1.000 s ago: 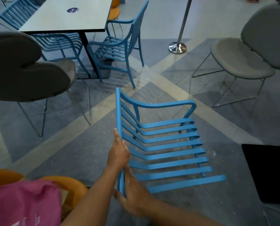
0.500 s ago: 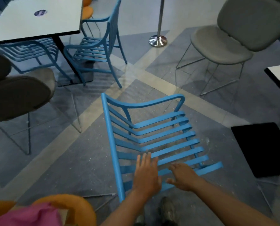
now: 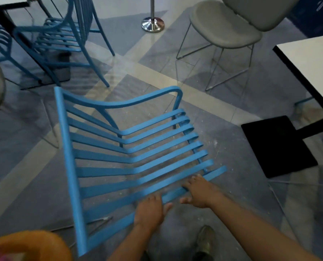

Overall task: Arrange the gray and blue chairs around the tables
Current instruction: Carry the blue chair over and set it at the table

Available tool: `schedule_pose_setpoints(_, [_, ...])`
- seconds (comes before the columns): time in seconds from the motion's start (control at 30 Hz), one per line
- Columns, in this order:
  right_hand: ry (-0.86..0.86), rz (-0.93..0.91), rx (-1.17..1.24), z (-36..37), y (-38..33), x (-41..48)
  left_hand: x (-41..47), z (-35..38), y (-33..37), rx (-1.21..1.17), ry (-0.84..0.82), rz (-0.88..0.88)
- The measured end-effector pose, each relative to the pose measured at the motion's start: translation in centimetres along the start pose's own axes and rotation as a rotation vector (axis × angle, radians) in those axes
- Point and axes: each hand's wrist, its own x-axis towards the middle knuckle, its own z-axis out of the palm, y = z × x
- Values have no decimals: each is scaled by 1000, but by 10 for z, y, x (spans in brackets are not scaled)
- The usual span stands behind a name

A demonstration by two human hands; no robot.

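- My left hand [image 3: 151, 210] and right hand [image 3: 201, 193] are gripping the blue chair [image 3: 119, 147] by its nearest slat, side by side.
- The chair is sitting on the floor just ahead.
- A gray chair [image 3: 226, 29] is standing beyond, near the white table [image 3: 311, 59].

- We see matt blue paint on the slatted chair [image 3: 108, 172];
- the gray chair [image 3: 222, 29] looks cloth-padded, on thin metal wire legs;
- the stanchion base [image 3: 152, 25] is glossy chrome.
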Motion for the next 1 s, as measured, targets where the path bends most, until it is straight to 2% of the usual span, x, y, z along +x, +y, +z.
schedule_pose_setpoints(0.17, [71,-26,28,14,31,12,25,22,8,35,87,-1])
schedule_pose_setpoints(0.23, [86,-38,7,16,44,16,31,25,10,-25,113,-17])
schedule_pose_setpoints(0.4, [112,-85,-16,23,50,20,33,29,9,-113,66,-23])
schedule_pose_setpoints(0.63, [119,-72,-61,21,76,13,40,22,39,-92,113,0])
schedule_pose_setpoints(1.0, [106,24,3,35,161,-20,64,6,135,-121,-23,9])
